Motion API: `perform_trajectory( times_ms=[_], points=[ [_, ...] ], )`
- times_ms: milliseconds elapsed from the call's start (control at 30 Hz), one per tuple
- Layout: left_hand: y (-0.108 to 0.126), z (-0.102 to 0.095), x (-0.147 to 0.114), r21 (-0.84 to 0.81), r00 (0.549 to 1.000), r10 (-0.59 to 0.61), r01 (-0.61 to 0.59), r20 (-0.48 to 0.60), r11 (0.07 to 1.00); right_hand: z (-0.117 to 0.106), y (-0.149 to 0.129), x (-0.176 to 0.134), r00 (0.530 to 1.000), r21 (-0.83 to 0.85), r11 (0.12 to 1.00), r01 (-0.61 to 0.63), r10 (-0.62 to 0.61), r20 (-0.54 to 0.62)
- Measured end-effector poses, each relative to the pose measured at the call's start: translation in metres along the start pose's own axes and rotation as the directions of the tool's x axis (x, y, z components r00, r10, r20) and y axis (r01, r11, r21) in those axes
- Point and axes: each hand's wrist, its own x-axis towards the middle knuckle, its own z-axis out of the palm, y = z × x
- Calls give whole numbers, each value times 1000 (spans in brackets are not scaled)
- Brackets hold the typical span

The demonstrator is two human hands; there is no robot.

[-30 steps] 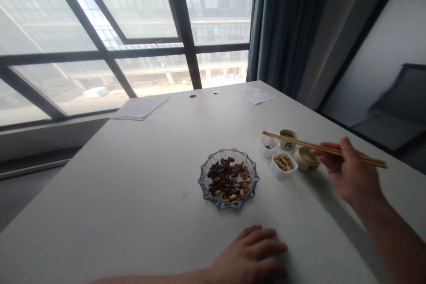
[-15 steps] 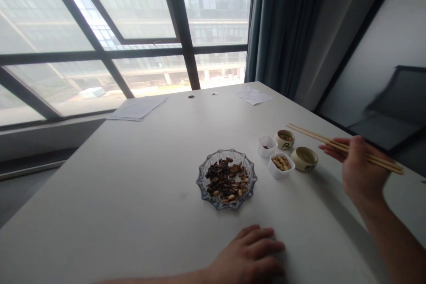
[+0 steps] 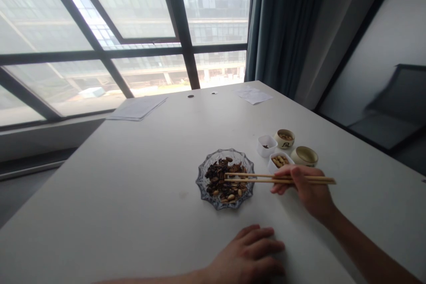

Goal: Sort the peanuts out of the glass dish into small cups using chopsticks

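Note:
My right hand (image 3: 306,186) holds a pair of wooden chopsticks (image 3: 259,178), their tips slightly apart over the dark and brown pieces in a clear glass bowl (image 3: 200,185) with a scalloped rim. Whether the tips touch anything I cannot tell. The bowl's mix (image 3: 226,179) includes dark dried bits and a few pale nuts. My left hand (image 3: 251,255) rests on the table in front of the bowl, fingers spread, holding nothing. Partly behind my right hand stands a white square cup of peanuts (image 3: 280,159).
Behind the peanuts are another white cup (image 3: 267,146) with a few dark bits, a small ceramic cup (image 3: 285,139) holding brown pieces, and a second ceramic cup (image 3: 305,156). Paper sheets (image 3: 138,108) lie at the far left of the white table (image 3: 133,195), more paper (image 3: 253,95) at the far right.
My right hand has swung left and toward me with the chopsticks, from beyond the ceramic cups to the glass bowl. My left hand has stayed in place.

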Motion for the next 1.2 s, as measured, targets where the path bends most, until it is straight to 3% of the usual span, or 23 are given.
perform_trajectory(
  times_ms=[167, 367, 500, 900, 1100, 1200],
  points=[
    [0, 5, -1, -4, 1000, 2, -2, -18, 1000, 16, 11, -11, 978, 67, 997, -35, 21, 206],
    [0, 4, 1, 44, 1000, 2, -2, -1, 999, 21, 20, -15, 958, 33, 999, 15, -23, 286],
    [0, 3, 0, 45, 1000, 7, -7, -16, 999, 25, 18, -18, 965, -17, 998, 60, -53, 257],
    [1, 2, 1, 59, 1000, 7, -7, -12, 998, 22, 12, -17, 964, -80, 997, 2, 19, 264],
    [1, 1, 1, 55, 1000, 1, 0, -20, 998, 31, 1, -21, 988, -25, 992, -125, 127, 87],
    [1, 0, 2, 40, 1000, 1, 0, -16, 999, 28, -6, -17, 995, -6, 995, -101, 101, -6]
  ],
)
